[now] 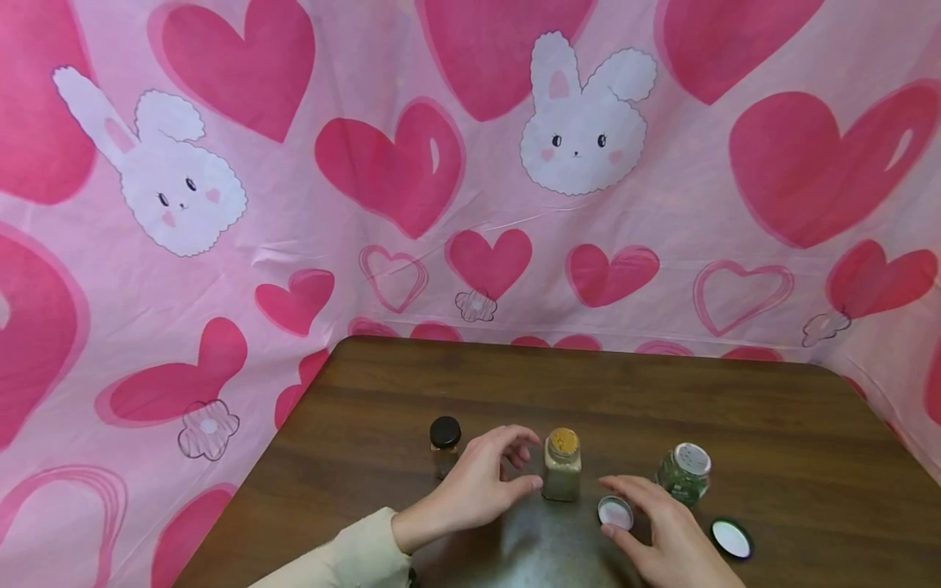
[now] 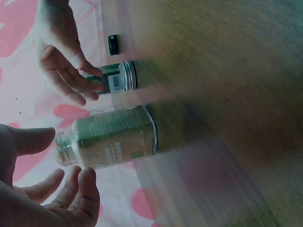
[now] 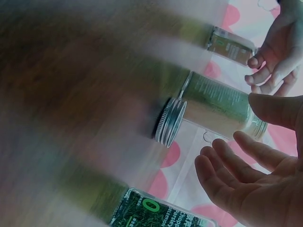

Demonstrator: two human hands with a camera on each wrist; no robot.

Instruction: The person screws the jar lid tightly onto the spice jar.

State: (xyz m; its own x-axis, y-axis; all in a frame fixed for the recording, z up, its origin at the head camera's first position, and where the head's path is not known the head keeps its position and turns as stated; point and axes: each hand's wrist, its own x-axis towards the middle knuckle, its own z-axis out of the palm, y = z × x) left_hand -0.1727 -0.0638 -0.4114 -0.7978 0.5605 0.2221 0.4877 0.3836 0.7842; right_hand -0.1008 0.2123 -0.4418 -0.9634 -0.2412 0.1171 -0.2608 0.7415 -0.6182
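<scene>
A square glass spice jar (image 1: 562, 478) stands uncapped on the table, its mouth showing yellow-brown powder. My left hand (image 1: 488, 478) is beside the jar's left side, fingers and thumb spread around it but apart from the glass. In the left wrist view the same hand (image 2: 52, 184) frames the jar's neck. A silver-rimmed lid (image 1: 616, 513) lies inside up to the jar's right. Over that lid hovers my right hand (image 1: 657, 531), with its thumb and fingers parted. The right wrist view shows the lid (image 3: 170, 123) resting on the table below the relaxed fingers.
A green parsley jar (image 1: 684, 474) with a perforated white top stands behind the right hand. Its black-rimmed lid (image 1: 731, 539) lies upturned nearby. A black-capped jar (image 1: 444, 445) stands behind the left wrist. Pink heart-patterned cloth (image 1: 500, 188) hangs around the wooden table (image 1: 441, 371).
</scene>
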